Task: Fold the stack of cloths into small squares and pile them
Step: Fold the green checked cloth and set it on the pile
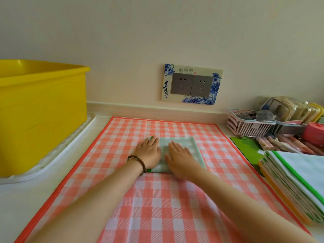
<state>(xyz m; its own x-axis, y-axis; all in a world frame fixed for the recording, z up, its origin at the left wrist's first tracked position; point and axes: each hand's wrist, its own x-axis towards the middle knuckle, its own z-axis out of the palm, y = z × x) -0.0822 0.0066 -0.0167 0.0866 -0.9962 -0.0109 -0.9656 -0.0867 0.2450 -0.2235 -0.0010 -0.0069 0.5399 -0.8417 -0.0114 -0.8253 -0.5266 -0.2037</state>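
Pressing down with straight fingers, both hands lie flat on a folded pale green checked cloth (pixel 185 146) in the middle of the frame. The left hand (pixel 149 153), with a brown bead bracelet (pixel 142 163) on the wrist, covers the left edge of the cloth. The right hand (pixel 180 160) rests just beside it on the lower middle part and looks a little blurred. Neither hand grips anything; the fingers are stretched out and close together. The cloth lies on a large pink-and-white checked mat (pixel 157 207) with an orange border, which is spread on the white desk (pixel 10 207). At the right edge of the frame a stack of flat cloths (pixel 298 179) with green and orange borders rests partly over a green pad (pixel 245 146). Above it are a pink basket (pixel 249 127) and a row of pens (pixel 287 144). At the left a yellow tub (pixel 42 111) stands on a white tray (pixel 57 155). On the wall there is a double socket (pixel 192 84) framed in blue flowers.
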